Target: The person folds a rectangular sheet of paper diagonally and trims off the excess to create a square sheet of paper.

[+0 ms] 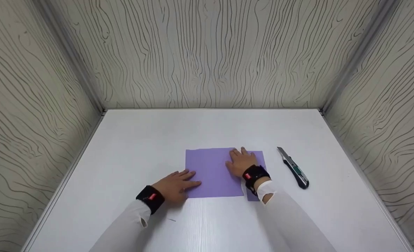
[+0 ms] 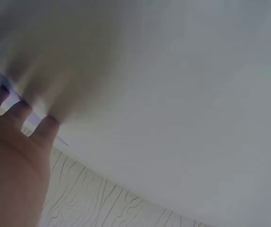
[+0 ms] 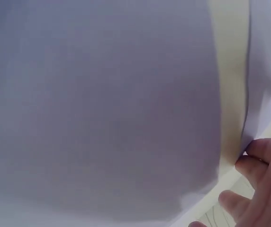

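Note:
On the white table lies a large purple sheet of paper [image 1: 212,175], with a narrower purple paper strip [image 1: 254,196] along its right side. A thin pale gap shows between the two near their front edge. My left hand [image 1: 174,186] rests with spread, fairly straight fingers on the sheet's left edge. My right hand [image 1: 241,164] lies over the seam between sheet and strip, its fingers spread toward the far edge. In the right wrist view, its fingertips [image 3: 251,168] are right at a paper edge beside the pale gap.
A utility knife [image 1: 294,168] with a black and green handle lies right of the paper, blade pointing away from me. A short thin dark piece [image 1: 172,220] lies near the left forearm. Patterned panels [image 1: 207,56] border the white table [image 1: 140,136] at the back and sides.

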Demonstrator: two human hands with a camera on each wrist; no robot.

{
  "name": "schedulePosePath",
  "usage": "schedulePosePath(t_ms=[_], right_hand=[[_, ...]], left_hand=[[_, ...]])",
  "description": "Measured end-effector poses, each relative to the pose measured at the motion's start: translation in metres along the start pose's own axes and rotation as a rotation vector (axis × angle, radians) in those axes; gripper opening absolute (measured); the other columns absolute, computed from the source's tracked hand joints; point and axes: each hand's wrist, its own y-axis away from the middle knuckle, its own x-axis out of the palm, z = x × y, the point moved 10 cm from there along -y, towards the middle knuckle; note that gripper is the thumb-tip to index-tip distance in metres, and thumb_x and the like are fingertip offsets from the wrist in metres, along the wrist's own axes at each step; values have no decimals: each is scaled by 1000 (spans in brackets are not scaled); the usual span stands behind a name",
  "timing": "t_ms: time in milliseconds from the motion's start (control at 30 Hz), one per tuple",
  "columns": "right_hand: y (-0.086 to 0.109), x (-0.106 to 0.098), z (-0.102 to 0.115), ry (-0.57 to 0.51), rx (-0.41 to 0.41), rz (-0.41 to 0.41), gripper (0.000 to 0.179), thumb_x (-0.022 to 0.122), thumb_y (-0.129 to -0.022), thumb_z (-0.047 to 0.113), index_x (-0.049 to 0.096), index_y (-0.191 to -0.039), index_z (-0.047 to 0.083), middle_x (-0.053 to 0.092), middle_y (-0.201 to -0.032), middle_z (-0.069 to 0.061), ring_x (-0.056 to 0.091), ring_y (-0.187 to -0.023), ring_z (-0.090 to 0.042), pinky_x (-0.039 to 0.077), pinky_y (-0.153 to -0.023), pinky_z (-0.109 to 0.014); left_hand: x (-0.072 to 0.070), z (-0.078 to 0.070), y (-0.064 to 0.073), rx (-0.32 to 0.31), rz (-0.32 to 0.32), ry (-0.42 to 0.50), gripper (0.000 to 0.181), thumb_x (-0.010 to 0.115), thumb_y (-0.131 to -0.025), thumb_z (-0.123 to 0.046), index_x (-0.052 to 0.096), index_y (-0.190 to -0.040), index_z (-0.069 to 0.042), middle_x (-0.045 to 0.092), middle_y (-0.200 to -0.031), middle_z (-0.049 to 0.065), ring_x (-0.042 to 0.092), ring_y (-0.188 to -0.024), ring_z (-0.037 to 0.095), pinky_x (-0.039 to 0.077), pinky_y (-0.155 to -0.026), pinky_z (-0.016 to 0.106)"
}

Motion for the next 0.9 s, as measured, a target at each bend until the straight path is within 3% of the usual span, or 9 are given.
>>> schedulePosePath(t_ms=[233, 367, 533, 667, 800, 900], right_hand=[[-4, 5, -3, 4, -5, -10, 65, 48, -111, 45, 49, -161, 3, 50, -169, -17, 38, -161, -50, 31, -128, -74], [-3, 9, -6, -3, -10, 12, 68, 46, -112, 46, 42, -165, 4, 43, -173, -17, 35, -163, -48, 29, -129, -75], [2, 0, -7, -51, -30, 10, 69, 45, -112, 44, 39, -166, 3, 38, -176, -20, 31, -164, -50, 27, -128, -77], [5, -10, -22, -84, -47, -41, 69, 46, -112, 43, 38, -167, 1, 36, -175, -24, 32, -163, -52, 29, -128, -76], [13, -16, -45, -120, -30, -94, 71, 48, -112, 43, 36, -167, -1, 33, -174, -30, 32, -161, -55, 29, -128, -75], [22, -22, -65, -148, -1, -148, 75, 51, -111, 44, 35, -166, -3, 32, -173, -34, 32, -160, -58, 29, -128, -76]], left_hand=[[1, 5, 1, 3, 34, 126, 76, 58, -90, -13, 50, -164, -30, 27, -182, 11, 19, -171, 37, 17, -139, 61], [2, 7, -1, 5, 49, 148, 79, 57, -88, -9, 49, -165, -27, 24, -182, 14, 16, -172, 39, 13, -139, 62], [-1, 7, -5, 18, 44, 157, 83, 55, -84, -6, 50, -164, -24, 26, -181, 17, 17, -171, 42, 14, -139, 64], [-5, 11, -7, 27, -15, 210, 81, 56, -84, -9, 51, -163, -20, 30, -180, 19, 19, -169, 47, 19, -137, 67], [-9, 19, -7, 14, -100, 242, 71, 62, -95, -25, 49, -164, -17, 31, -179, 20, 21, -168, 50, 23, -135, 68], [-16, 28, -6, -33, -192, 218, 68, 62, -102, -36, 48, -165, -15, 33, -178, 22, 24, -167, 49, 25, -135, 67]])
